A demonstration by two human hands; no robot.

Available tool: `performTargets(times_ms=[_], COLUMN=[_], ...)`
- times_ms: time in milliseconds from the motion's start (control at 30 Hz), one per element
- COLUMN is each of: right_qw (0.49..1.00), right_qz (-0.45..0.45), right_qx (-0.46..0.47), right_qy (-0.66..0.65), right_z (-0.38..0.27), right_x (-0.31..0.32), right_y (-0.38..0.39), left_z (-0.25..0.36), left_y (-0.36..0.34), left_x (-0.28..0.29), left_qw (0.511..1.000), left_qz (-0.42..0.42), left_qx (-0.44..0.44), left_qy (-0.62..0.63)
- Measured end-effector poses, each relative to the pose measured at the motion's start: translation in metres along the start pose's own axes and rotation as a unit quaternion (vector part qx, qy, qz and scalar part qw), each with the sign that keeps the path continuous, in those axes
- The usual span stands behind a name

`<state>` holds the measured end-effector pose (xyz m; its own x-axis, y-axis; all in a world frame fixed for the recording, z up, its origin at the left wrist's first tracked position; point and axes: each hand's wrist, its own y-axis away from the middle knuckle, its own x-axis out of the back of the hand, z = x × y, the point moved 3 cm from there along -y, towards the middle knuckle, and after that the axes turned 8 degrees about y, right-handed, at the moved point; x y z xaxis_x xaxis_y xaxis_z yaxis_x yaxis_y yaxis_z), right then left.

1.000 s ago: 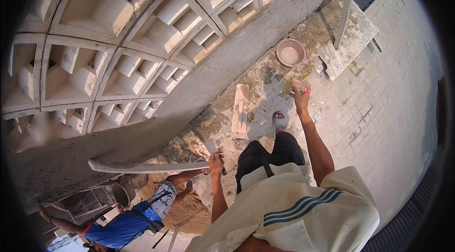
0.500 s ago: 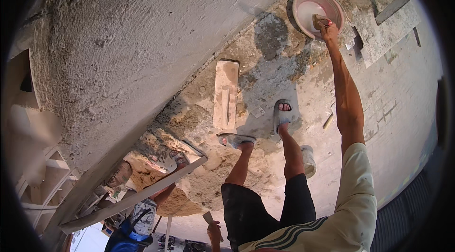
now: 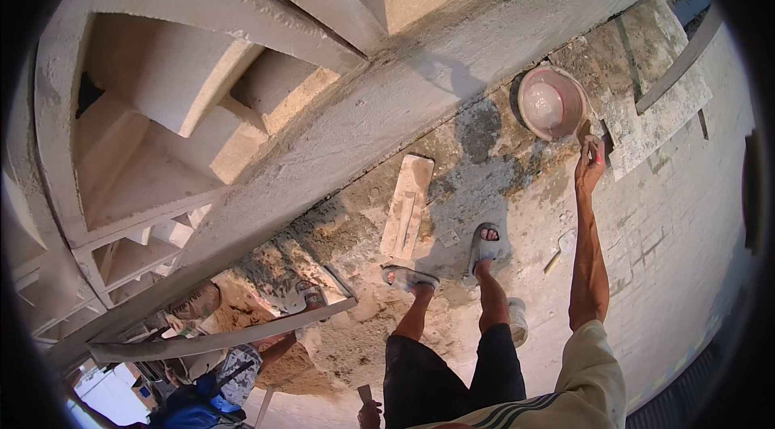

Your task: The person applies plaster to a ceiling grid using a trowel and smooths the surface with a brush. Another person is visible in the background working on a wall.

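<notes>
My right hand (image 3: 592,161), at the end of an outstretched arm, is closed around a brown brush-like thing (image 3: 583,131) with a bit of red at the fingers. It is beside the near right rim of a round pinkish basin (image 3: 526,110) holding cloudy whitish liquid. Low in the picture, my left hand (image 3: 370,416) is closed on a small flat-bladed tool (image 3: 365,394), its blade pointing up; part of that hand is cut off by the lower edge. A long plastering float (image 3: 408,207) with a raised handle lies on the ground ahead of my sandalled feet.
A rough plastered wall (image 3: 347,146) runs diagonally, with concrete recesses (image 3: 153,98) above it. A small trowel (image 3: 560,250) and a whitish bucket (image 3: 517,322) are right of my legs. At lower left another person in blue (image 3: 198,405) is near a long straight bar (image 3: 234,332) and sand (image 3: 282,364).
My right hand has lifted the brown brush-like thing out of the basin and moved it to the near right rim. The view has tilted up, showing more of the recesses.
</notes>
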<state>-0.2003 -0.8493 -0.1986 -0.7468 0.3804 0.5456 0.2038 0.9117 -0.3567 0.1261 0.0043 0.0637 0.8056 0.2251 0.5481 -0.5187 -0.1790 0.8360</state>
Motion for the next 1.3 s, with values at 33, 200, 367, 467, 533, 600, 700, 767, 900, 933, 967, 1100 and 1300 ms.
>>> performTargets(times_ms=[33,200,367,467,533,600,700,767,900,933,967,1100,1300], right_qw=[0.984,0.982,0.962,0.871,0.825,0.747,0.678,0.666,0.652,0.648,0.650,0.664,0.744], right_qz=[-0.065,-0.086,-0.009,0.013,-0.024,-0.031,0.009,0.008,0.022,0.033,0.032,0.044,0.073], right_qx=[-0.164,-0.127,0.200,0.412,0.484,0.595,0.684,0.700,0.720,0.726,0.728,0.731,0.664], right_qy=[0.010,-0.108,-0.188,-0.268,-0.293,-0.295,-0.268,-0.255,-0.234,-0.226,-0.215,-0.150,-0.037], right_z=[-0.037,-0.200,-0.493,-0.725,-0.861,-0.973,-1.093,-1.143,-1.198,-1.206,-1.214,-1.232,-1.204], right_x=[0.020,0.154,0.214,0.269,0.299,0.324,0.370,0.385,0.376,0.372,0.367,0.362,0.387], right_y=[0.016,0.017,-0.081,-0.119,-0.108,-0.090,-0.065,-0.047,-0.015,-0.012,-0.010,-0.031,-0.065], left_z=[-0.003,0.012,0.086,0.145,0.144,0.135,0.141,0.138,0.086,0.075,0.066,0.053,0.043], left_y=[0.003,-0.013,-0.021,-0.018,-0.011,-0.006,-0.017,-0.019,-0.031,-0.035,-0.039,-0.059,-0.077], left_x=[0.007,0.031,0.049,0.067,0.069,0.072,0.079,0.081,0.085,0.085,0.086,0.088,0.106], left_qw=[1.000,0.995,0.936,0.888,0.869,0.851,0.838,0.826,0.813,0.814,0.816,0.863,0.865], left_qz=[0.016,0.060,0.094,0.081,0.074,0.095,0.103,0.112,0.128,0.128,0.128,0.085,0.099], left_qx=[-0.011,-0.068,-0.224,-0.307,-0.302,-0.315,-0.336,-0.339,-0.317,-0.308,-0.300,-0.244,-0.277], left_qy=[0.008,0.035,0.255,0.334,0.386,0.409,0.418,0.436,0.472,0.475,0.477,0.435,0.406])
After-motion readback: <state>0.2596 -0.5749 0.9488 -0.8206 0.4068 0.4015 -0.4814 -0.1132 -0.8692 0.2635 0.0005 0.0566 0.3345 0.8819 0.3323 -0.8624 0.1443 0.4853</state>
